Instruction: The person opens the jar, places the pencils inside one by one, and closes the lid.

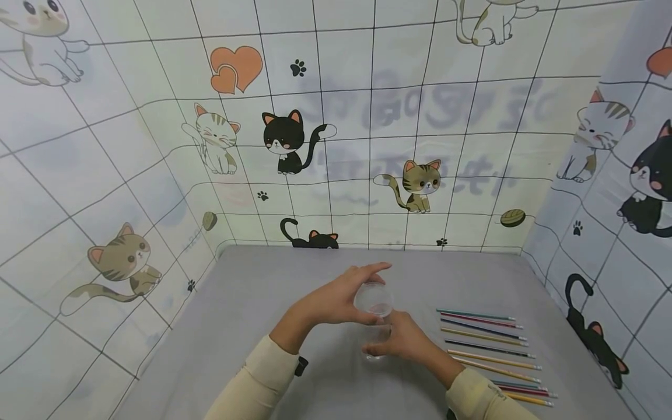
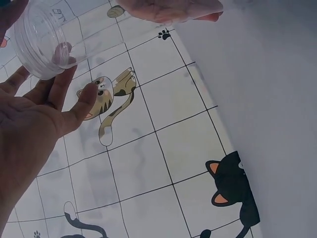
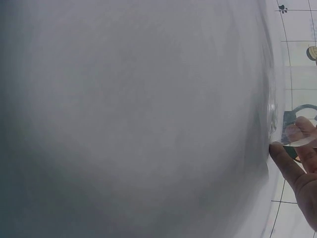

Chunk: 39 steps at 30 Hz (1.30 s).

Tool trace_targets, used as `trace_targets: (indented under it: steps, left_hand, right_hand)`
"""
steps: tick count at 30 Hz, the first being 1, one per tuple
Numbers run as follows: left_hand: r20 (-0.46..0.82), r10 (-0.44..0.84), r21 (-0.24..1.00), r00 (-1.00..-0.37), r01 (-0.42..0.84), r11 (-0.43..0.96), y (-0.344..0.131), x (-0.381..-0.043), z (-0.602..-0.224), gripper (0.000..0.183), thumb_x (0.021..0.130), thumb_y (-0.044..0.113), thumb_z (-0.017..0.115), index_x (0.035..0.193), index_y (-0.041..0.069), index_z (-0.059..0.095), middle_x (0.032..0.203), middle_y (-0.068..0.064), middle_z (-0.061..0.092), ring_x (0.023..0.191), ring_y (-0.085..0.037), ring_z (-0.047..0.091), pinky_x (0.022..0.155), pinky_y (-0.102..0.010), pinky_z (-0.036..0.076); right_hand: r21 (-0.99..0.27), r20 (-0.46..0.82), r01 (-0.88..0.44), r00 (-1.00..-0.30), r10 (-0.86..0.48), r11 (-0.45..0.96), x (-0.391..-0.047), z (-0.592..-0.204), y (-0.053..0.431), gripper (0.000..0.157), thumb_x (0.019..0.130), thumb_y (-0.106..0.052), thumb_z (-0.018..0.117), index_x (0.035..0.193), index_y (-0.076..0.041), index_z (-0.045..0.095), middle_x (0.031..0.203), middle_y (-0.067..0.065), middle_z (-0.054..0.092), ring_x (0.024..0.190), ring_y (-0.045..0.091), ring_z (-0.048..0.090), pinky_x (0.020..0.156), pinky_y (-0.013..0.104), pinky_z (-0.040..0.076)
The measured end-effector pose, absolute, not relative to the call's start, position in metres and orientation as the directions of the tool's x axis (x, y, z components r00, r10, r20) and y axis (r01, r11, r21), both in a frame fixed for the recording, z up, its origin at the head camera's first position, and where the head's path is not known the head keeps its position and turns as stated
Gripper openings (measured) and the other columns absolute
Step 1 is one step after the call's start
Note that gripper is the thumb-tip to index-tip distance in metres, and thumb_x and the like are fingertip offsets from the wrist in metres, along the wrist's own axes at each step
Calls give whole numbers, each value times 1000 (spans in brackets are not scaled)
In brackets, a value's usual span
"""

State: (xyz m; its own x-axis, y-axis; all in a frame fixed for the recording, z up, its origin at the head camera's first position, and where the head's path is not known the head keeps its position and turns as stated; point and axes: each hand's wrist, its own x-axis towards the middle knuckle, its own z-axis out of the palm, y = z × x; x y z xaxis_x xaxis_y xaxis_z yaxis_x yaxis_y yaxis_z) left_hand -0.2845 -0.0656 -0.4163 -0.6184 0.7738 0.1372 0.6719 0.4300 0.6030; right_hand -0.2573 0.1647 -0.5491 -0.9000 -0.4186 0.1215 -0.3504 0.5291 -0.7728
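Note:
A clear plastic jar point(image 1: 375, 335) stands upright on the grey table, near its middle. Its transparent round lid point(image 1: 374, 300) is at the top. My left hand point(image 1: 340, 296) grips the lid from the left, thumb on the near side and fingers round the far side. Lower down, my right hand point(image 1: 405, 338) holds the jar's body from the right. In the left wrist view, the ridged lid point(image 2: 42, 42) lies between the left hand's thumb and fingers. The right wrist view catches the right hand point(image 3: 302, 173) at the jar's side, by the table surface.
Several pencils point(image 1: 490, 351) in various colours lie side by side on the grey table point(image 1: 252, 338), right of the hands. A white cloth point(image 1: 346, 216) with black grid lines and printed cats surrounds the table at the back and both sides.

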Motion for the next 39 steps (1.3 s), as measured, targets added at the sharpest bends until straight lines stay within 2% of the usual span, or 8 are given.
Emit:
trace_targets:
  steps: [7, 14, 17, 24, 30, 34, 39]
  left_hand:
    - [183, 731, 565, -658, 678, 469, -65, -280, -414, 105, 92, 46, 91, 173, 43, 24, 147, 7, 63, 137, -16, 52, 115, -45, 53]
    - [254, 682, 553, -686, 681, 479, -70, -278, -412, 104, 92, 52, 90, 174, 38, 28, 146, 8, 63, 138, -17, 53, 114, -49, 54]
    - [266, 645, 574, -716, 655, 491, -76, -277, -412, 105, 91, 51, 91, 174, 40, 27, 148, 6, 63, 143, -19, 52, 118, -53, 52]
    - [288, 558, 587, -778, 604, 539, -101, -277, -419, 105, 91, 52, 91, 172, 46, 25, 149, 1, 63, 146, -23, 54, 120, -58, 50]
    - [303, 522, 601, -797, 585, 544, -120, -278, -424, 106, 91, 47, 92, 174, 40, 27, 149, -7, 64, 142, -26, 56, 118, -59, 51]
    - [294, 503, 613, -813, 564, 554, -127, -277, -426, 106, 90, 46, 93, 173, 43, 26, 147, -2, 63, 143, -26, 55, 118, -58, 50]
    - [276, 485, 602, -830, 542, 586, -134, -278, -430, 107, 91, 45, 93, 174, 42, 25, 148, -4, 63, 143, -27, 53, 118, -58, 51]
  right_hand:
    - [-769, 80, -305, -918, -388, 562, -256, -548, 162, 78, 79, -50, 100, 142, -17, 69, 138, 0, 76, 129, 26, 71, 100, 46, 62]
    - [-784, 84, -324, -901, -426, 530, -255, -550, 162, 77, 83, -45, 98, 144, -8, 70, 139, 12, 78, 135, 40, 70, 102, 60, 62]
    - [-778, 93, -335, -898, -429, 532, -254, -551, 160, 81, 83, -46, 98, 147, -7, 68, 139, 11, 78, 139, 41, 68, 105, 62, 60]
    - [-741, 121, -343, -914, -387, 577, -253, -552, 156, 74, 79, -44, 101, 139, -13, 70, 132, 2, 82, 131, 32, 73, 103, 54, 62]
    - [-722, 145, -357, -915, -375, 592, -255, -550, 155, 67, 77, -42, 102, 131, -13, 75, 131, 0, 81, 128, 27, 73, 101, 44, 60]
    - [-728, 145, -355, -916, -374, 587, -256, -550, 155, 66, 77, -42, 102, 130, -13, 75, 132, -1, 79, 128, 26, 72, 101, 41, 60]
    - [-731, 146, -353, -917, -372, 583, -257, -551, 156, 69, 77, -45, 102, 132, -14, 74, 132, -2, 80, 129, 26, 72, 100, 39, 60]
